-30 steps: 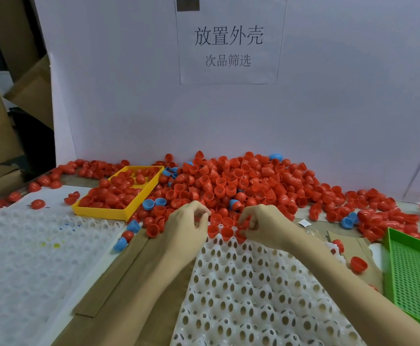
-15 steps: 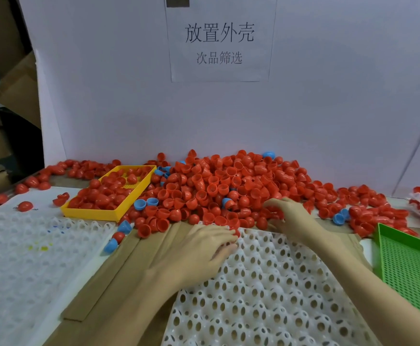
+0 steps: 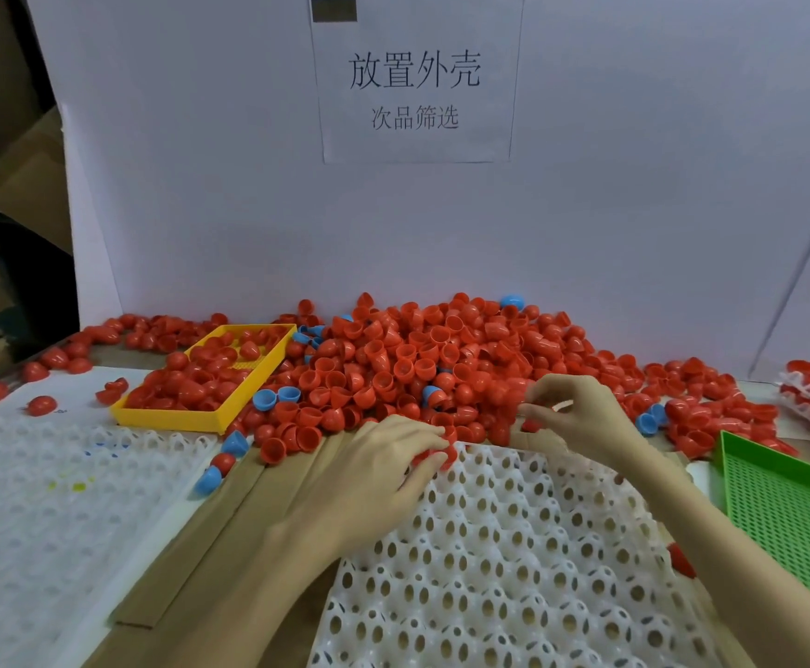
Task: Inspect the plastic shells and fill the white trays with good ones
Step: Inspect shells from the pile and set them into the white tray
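Since half a second ago, the right hand (image 3: 574,412) has lifted off the heap of red shells (image 3: 422,364) and its fingers now pinch a red shell (image 3: 531,425) just above the far edge of the near white tray (image 3: 514,561). Left hand (image 3: 374,474) curls over another red shell (image 3: 434,458) at that same edge. Two white trays show, the second (image 3: 46,499) at the table's left. One yellow tray (image 3: 176,417) holds red shells; one green tray (image 3: 788,499) sits right.
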A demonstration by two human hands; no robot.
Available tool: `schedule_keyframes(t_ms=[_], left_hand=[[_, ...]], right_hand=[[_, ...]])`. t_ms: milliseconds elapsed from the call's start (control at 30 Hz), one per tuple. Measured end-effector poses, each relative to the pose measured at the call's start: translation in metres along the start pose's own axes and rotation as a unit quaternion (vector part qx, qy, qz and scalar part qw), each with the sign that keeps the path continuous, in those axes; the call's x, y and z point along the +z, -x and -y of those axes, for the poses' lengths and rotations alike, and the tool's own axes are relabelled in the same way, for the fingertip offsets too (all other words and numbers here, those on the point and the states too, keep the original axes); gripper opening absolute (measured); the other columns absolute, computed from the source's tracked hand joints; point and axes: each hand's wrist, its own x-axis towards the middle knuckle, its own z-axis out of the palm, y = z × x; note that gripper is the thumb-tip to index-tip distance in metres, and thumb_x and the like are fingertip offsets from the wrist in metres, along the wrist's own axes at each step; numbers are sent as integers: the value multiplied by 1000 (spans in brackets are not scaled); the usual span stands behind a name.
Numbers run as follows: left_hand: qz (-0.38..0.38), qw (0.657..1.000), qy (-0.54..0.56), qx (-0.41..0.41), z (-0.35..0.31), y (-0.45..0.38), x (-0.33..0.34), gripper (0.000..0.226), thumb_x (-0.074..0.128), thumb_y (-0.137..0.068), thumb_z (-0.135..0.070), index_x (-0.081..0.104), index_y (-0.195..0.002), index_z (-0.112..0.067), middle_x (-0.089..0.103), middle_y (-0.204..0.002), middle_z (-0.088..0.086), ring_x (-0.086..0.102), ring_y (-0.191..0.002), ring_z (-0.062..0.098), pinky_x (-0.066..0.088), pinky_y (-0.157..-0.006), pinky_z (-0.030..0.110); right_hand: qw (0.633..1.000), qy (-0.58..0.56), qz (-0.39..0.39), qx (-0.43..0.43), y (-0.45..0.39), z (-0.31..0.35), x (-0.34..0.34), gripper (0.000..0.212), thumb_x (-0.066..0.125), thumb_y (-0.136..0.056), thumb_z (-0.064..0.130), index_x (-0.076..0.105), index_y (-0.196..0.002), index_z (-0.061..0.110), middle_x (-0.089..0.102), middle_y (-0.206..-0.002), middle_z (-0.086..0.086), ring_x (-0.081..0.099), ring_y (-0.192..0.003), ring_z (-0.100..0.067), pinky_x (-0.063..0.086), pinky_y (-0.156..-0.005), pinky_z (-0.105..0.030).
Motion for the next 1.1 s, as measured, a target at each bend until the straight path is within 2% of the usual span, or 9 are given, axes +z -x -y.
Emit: schedule_keyframes(t_ms=[233, 333, 400, 433, 600, 767, 967, 1033, 1100], left_hand=[[-31, 999, 1, 6, -5, -1, 1, 26, 54, -106, -35, 70, -125, -28, 63, -129, -21, 46, -127, -8, 26, -105, 5], [-43, 999, 7, 6, -8, -2, 0, 23, 58, -105, -30, 73, -122, -26, 64, -124, -20, 48, -123, -6, 29, -105, 6], [-56, 998, 19, 1, -14, -1, -3, 21, 62, -103, -27, 74, -120, -24, 65, -121, -19, 51, -120, -3, 32, -105, 7], [-64, 997, 31, -3, -17, -2, -4, 21, 64, -102, -26, 74, -120, -24, 65, -119, -19, 52, -119, -3, 33, -104, 7], [-101, 968, 216, -75, -39, -1, -5, 37, 73, -96, -31, 64, -132, -33, 69, -116, -21, 63, -110, -7, 47, -91, 7], [-123, 909, 377, -129, -55, -2, -1, 42, 82, -83, -39, 67, -122, -31, 74, -110, -18, 74, -99, 6, 55, -86, 17], [-124, 895, 411, -123, -52, -3, -5, 28, 81, -88, -20, 74, -115, -22, 78, -107, -10, 73, -102, 6, 55, -89, 17], [-115, 892, 418, -126, -48, -4, -9, 28, 79, -90, -17, 74, -118, -21, 77, -112, -10, 72, -107, 7, 54, -94, 19], [-96, 894, 420, -122, -42, -4, -11, 30, 76, -93, -16, 74, -121, -22, 76, -117, -12, 71, -111, 7, 53, -98, 20]], right_hand=[[983, -165, 35, 67, 34, -5, -21, 8, 78, -89, 37, 77, -90, 29, 77, -99, 8, 74, -94, -11, 59, -85, -35], [983, -168, 11, 79, 41, -4, -26, 6, 81, -83, 39, 76, -85, 35, 77, -92, 8, 72, -82, -5, 59, -70, -24], [982, -178, -6, 58, 48, 2, -29, 10, 81, -77, 43, 76, -84, 38, 73, -77, 11, 62, -62, 1, 47, -52, -13], [982, -182, -9, 43, 51, 7, -30, 12, 80, -76, 44, 76, -85, 38, 71, -74, 14, 61, -60, 1, 45, -51, -11], [973, -222, 46, -49, 71, 32, -34, 11, 80, -83, 35, 78, -92, 28, 74, -89, 1, 71, -81, -16, 59, -75, -26], [953, -262, 128, -80, 83, 56, -28, 25, 80, -88, 43, 78, -102, 23, 76, -102, -5, 73, -94, -22, 61, -80, -32], [955, -251, 127, -97, 88, 67, -20, 27, 78, -87, 49, 78, -103, 28, 77, -102, -4, 72, -88, -27, 58, -75, -59], [955, -259, 110, -88, 89, 69, -20, 29, 79, -86, 50, 78, -102, 26, 76, -95, -6, 68, -83, -38, 57, -71, -58], [954, -272, 93, -86, 89, 71, -21, 23, 79, -88, 45, 77, -98, 25, 75, -91, -7, 68, -81, -36, 59, -69, -45]])
